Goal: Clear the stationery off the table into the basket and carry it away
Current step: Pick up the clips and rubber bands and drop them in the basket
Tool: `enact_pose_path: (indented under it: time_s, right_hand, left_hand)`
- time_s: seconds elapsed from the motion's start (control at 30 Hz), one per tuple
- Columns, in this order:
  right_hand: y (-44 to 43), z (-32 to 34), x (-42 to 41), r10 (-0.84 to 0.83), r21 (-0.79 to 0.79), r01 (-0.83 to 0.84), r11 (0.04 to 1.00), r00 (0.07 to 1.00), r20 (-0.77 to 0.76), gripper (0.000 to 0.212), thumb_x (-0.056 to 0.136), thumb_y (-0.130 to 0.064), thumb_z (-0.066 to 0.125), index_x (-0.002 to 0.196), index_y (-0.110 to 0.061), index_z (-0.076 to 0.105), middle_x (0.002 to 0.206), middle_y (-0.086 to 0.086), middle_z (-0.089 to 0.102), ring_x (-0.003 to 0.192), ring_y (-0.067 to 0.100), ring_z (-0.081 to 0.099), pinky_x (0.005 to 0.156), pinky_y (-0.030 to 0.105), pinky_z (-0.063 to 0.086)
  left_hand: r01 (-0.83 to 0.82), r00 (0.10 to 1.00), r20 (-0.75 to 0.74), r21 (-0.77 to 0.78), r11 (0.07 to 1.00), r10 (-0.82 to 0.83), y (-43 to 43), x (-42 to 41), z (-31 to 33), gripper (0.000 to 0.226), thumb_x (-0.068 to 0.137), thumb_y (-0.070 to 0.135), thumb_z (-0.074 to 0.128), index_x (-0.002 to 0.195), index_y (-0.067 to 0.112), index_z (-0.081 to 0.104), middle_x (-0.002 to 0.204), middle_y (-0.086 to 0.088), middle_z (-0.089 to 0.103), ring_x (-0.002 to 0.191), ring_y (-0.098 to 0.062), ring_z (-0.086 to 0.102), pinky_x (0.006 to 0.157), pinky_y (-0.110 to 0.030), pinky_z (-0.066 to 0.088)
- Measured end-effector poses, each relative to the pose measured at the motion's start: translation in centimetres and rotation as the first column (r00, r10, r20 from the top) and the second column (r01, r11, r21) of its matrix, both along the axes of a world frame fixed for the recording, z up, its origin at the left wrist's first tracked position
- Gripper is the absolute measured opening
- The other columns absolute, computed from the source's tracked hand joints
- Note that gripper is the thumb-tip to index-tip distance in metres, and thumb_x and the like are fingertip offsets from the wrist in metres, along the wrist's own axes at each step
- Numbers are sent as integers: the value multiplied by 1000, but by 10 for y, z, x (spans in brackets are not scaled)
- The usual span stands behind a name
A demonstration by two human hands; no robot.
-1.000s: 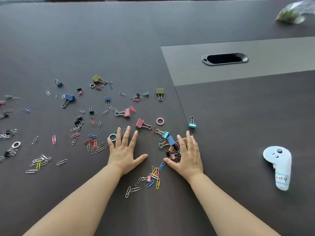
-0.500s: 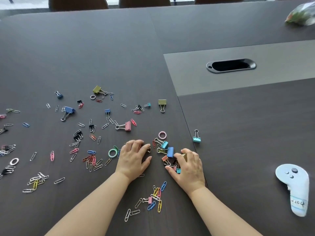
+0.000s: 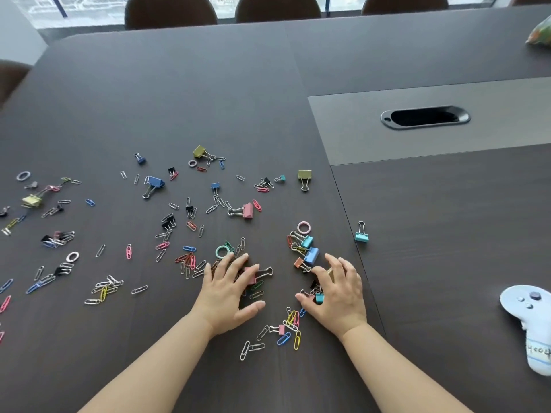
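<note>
Coloured paper clips [image 3: 104,289] and binder clips [image 3: 155,183] lie scattered over the left half of the dark table [image 3: 208,84]. My left hand [image 3: 229,290] is clawed over a small heap, its curled fingers and thumb round a pink binder clip [image 3: 252,277] and some paper clips. About a hand's width to the right, my right hand [image 3: 338,290] curls over another heap, gripping a teal binder clip [image 3: 319,298] and other clips between thumb and fingers. A blue binder clip [image 3: 311,255] lies just beyond its fingertips. No basket is in view.
A white hand controller [image 3: 533,317] lies at the right edge. A lone teal binder clip [image 3: 361,234] sits right of the heaps. A cable port [image 3: 425,117] is set in the grey panel, a plastic bag [image 3: 541,34] lies far right, and chairs [image 3: 170,10] line the far side.
Both hands went from flat with spread fingers to curled, raking clips together toward me. The view has tilted up, showing the chairs.
</note>
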State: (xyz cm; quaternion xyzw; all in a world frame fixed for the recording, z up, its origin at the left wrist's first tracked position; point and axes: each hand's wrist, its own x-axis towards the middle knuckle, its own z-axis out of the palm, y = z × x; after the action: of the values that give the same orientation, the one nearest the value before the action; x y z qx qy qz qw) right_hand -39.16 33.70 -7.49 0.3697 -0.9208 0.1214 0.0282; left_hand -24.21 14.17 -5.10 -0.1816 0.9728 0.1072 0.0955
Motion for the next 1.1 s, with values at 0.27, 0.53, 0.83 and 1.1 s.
enact_pose_path:
  time_s: [0.27, 0.53, 0.83, 1.1]
  right_hand:
    - [8, -5, 11, 27, -84, -34, 996, 997, -78, 43, 72, -58, 49, 91, -24, 68, 97, 4, 61, 93, 21, 42, 66, 38, 52]
    - [6, -8, 12, 70, -92, -86, 992, 984, -164, 36, 77, -54, 44, 73, -21, 60, 79, 0, 56, 79, 21, 44, 60, 35, 46]
    - [-3, -1, 30, 144, -71, -155, 985, 980, -134, 31, 77, -48, 47, 70, -19, 55, 71, -1, 55, 70, 24, 51, 55, 34, 45]
    - [0, 0, 32, 209, -152, -221, 963, 974, -93, 28, 77, -45, 48, 71, -19, 56, 68, -5, 58, 70, 21, 51, 56, 32, 46]
  left_hand:
    - [-67, 963, -266, -123, 990, 33, 20, 6, -18, 56, 70, 69, 40, 109, 30, 48, 108, 3, 44, 96, -21, 44, 80, -39, 44]
    - [-89, 902, -431, -123, 988, 28, 23, 8, -26, 40, 74, 58, 45, 73, 20, 55, 70, 1, 53, 51, -17, 56, 41, -21, 41]
    - [-162, 889, -452, -156, 974, 75, 26, 9, -25, 46, 72, 60, 43, 67, 16, 53, 65, 0, 51, 54, -18, 54, 44, -24, 43]
    - [-176, 870, -485, -130, 976, 92, 27, 15, -26, 41, 70, 56, 57, 70, 16, 51, 67, -1, 51, 37, -15, 48, 34, -13, 31]
